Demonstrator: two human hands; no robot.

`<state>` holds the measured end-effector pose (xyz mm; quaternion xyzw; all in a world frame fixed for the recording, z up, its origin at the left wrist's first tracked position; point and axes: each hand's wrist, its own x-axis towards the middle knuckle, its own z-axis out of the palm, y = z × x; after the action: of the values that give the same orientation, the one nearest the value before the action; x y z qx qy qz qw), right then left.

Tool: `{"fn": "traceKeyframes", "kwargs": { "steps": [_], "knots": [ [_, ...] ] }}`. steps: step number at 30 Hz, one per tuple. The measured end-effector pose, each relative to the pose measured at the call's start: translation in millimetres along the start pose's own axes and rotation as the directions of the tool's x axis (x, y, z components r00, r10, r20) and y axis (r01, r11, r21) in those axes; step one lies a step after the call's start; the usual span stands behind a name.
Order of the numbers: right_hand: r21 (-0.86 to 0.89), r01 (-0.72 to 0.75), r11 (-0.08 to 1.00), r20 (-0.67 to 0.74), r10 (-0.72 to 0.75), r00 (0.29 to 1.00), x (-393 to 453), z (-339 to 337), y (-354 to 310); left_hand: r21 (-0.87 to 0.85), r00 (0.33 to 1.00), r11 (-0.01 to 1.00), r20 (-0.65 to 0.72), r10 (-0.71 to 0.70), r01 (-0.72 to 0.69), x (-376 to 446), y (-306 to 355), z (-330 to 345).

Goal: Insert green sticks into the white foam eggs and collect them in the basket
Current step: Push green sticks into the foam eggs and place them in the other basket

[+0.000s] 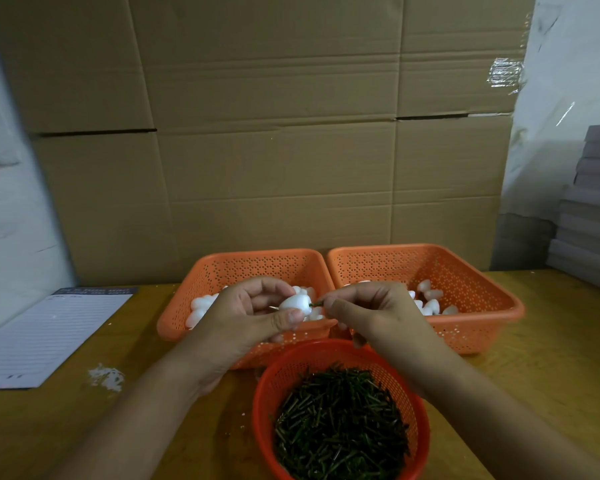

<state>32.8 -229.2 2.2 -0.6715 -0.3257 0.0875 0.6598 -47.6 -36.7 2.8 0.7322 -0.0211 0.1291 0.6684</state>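
Note:
My left hand (246,317) grips a white foam egg (294,303) between thumb and fingers above the left orange basket (201,271). My right hand (371,313) pinches a short green stick (316,304) whose tip touches the egg's right end. A round red basket (281,372) full of green sticks (340,420) stands in front, below my hands. The left basket holds several plain white eggs (201,306). In the right orange basket (465,271) lie several more eggs (430,299); sticks in them cannot be made out.
A lined notepad (45,330) lies at the left on the wooden table (551,323). White foam crumbs (106,375) sit near it. Cardboard boxes (274,133) form a wall behind the baskets. Stacked grey sheets (589,209) stand at the far right.

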Motion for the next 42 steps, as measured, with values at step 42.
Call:
{"fn": "traceKeyframes", "kwargs": {
  "steps": [42],
  "knots": [
    [-0.025, -0.066, 0.998, 0.055, 0.067, 0.996, -4.9, 17.8, 14.7, -0.028, 0.996, 0.999, -0.083, 0.044, -0.047, -3.3, 3.7, 13.1]
  ]
}}
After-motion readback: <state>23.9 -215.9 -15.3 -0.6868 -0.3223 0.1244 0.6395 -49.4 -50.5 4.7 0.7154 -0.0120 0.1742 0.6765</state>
